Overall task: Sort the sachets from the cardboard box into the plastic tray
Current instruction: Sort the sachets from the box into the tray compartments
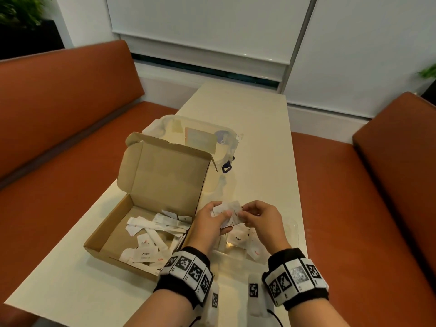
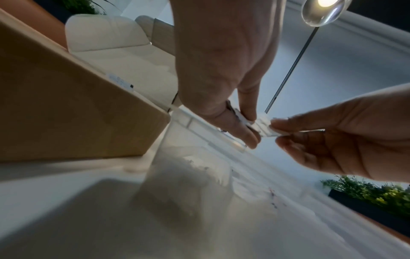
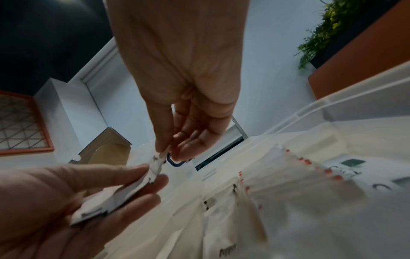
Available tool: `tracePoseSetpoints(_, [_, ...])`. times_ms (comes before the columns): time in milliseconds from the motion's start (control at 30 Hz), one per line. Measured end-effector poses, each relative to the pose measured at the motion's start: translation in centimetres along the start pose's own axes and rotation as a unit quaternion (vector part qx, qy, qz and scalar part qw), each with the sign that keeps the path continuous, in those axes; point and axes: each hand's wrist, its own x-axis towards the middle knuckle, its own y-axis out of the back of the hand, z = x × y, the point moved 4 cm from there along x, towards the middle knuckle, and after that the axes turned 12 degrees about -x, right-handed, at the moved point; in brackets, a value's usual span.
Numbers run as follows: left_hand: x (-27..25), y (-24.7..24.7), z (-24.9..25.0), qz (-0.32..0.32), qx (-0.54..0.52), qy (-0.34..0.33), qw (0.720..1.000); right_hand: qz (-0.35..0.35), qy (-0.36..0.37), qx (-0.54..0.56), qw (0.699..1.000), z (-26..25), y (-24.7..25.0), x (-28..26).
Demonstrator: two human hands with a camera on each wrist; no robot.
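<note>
The open cardboard box sits on the table at the left, with several white sachets loose inside. Right of it stands the clear plastic tray, which holds more sachets. Above the tray, my left hand grips a small stack of white sachets between thumb and fingers. My right hand pinches the top sachet of that stack at its right end. In the right wrist view the stack lies across the left hand's fingers while the right hand's fingertips pinch its far end. The left wrist view shows both hands pinching the sachets.
A clear plastic lid with a blue clip lies behind the box's raised flap. The cream table runs away from me between two orange benches. A plant stands at the far left.
</note>
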Motion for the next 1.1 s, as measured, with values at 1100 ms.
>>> tracePoseSetpoints(1100, [-0.4,1.6,0.1,0.081,0.020,-0.080,0.993,-0.066,0.087,-0.454,0.884,2.4,-4.0,-0.6])
